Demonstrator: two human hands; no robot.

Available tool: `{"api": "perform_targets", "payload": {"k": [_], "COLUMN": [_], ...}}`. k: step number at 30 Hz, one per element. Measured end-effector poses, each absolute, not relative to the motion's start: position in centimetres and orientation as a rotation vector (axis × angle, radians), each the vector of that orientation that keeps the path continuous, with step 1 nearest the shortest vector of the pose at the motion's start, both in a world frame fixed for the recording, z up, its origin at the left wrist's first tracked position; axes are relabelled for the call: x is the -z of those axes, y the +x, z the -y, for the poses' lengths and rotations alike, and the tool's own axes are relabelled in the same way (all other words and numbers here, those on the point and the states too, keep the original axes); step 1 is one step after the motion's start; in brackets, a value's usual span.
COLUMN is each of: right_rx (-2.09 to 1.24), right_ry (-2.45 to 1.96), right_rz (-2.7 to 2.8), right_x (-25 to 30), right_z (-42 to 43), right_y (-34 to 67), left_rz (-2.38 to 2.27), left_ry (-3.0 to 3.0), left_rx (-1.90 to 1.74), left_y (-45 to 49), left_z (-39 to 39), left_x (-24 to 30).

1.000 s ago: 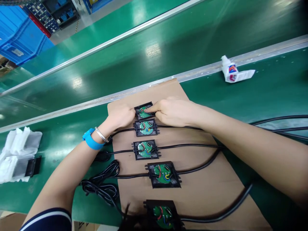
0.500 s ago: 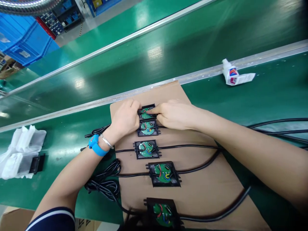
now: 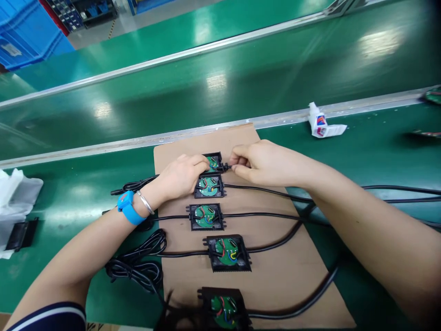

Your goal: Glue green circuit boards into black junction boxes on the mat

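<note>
Several black plastic housings, each with a round green circuit board and coloured wires, lie in a row on a cardboard sheet [image 3: 275, 271]. My left hand [image 3: 182, 174], fingers bent, grips the left side of the farthest housing [image 3: 214, 162] and hides part of it. At that housing's right end, my right hand [image 3: 255, 161] pinches the black cable [image 3: 228, 167] between thumb and fingers. Just nearer is a second housing [image 3: 208, 186], close against the farthest one. Further toward me lie a third housing [image 3: 206, 216] and a fourth housing [image 3: 229, 253].
Coiled black cables [image 3: 138, 262] lie left of the cardboard. A crumpled white bottle [image 3: 320, 124] rests by the metal rail at right. White wrapping [image 3: 17, 193] and a black part [image 3: 22, 234] are at far left. A blue crate [image 3: 31, 37] stands beyond the bench.
My right hand has drawn back from the farthest board, where its index finger pointed, to the cable at the right. My left hand's fingers have moved further over that housing. The view has shifted slightly.
</note>
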State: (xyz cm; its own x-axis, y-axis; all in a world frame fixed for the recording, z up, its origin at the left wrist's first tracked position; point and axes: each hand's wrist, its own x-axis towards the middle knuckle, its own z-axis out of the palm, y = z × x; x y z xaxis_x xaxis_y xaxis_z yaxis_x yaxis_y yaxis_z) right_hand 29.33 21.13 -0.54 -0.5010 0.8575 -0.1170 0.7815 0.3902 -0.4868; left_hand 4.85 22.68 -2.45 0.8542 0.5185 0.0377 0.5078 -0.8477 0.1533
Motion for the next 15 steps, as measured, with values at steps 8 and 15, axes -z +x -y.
{"api": "perform_targets", "payload": {"k": [8, 15], "right_rx": [-0.535, -0.259], "right_ry": [-1.247, -1.317], "right_rz": [2.485, 2.297], "right_x": [2.8, 5.8], "right_z": [-20.8, -20.2], "right_y": [29.4, 28.5], "left_rz": [-0.830, -0.857], "left_ry": [2.860, 2.862], "left_rx": [-0.075, -0.078], "left_y": [5.0, 5.0], "left_z": [-22.4, -22.3], "left_x": [2.5, 2.6]}}
